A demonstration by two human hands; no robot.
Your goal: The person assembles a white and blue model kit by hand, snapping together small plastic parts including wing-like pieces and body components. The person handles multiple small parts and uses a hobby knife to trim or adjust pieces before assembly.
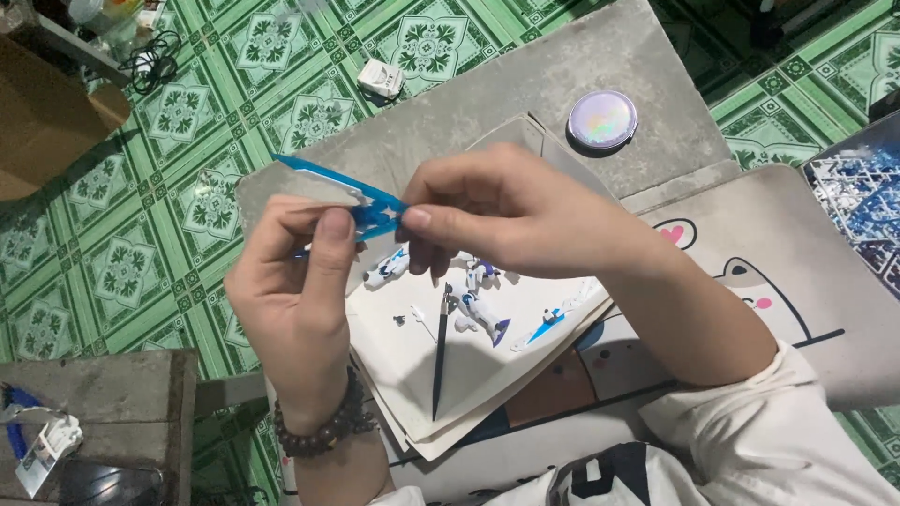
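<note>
Over a green patterned tile floor [234,84] and grey mat [600,66], the left hand [300,281] is pinching a blue and white model part [342,192], holding it level; the right hand [506,211], at three o'clock, is gripping its tip. White parts [473,309] and a black tool [440,361] are lying on paper [403,365] at six o'clock.

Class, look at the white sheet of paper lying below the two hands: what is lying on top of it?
On the white sheet lie a thin black tool and several small white-and-blue model parts. The left hand and right hand cover its upper part, hiding anything there.
</note>
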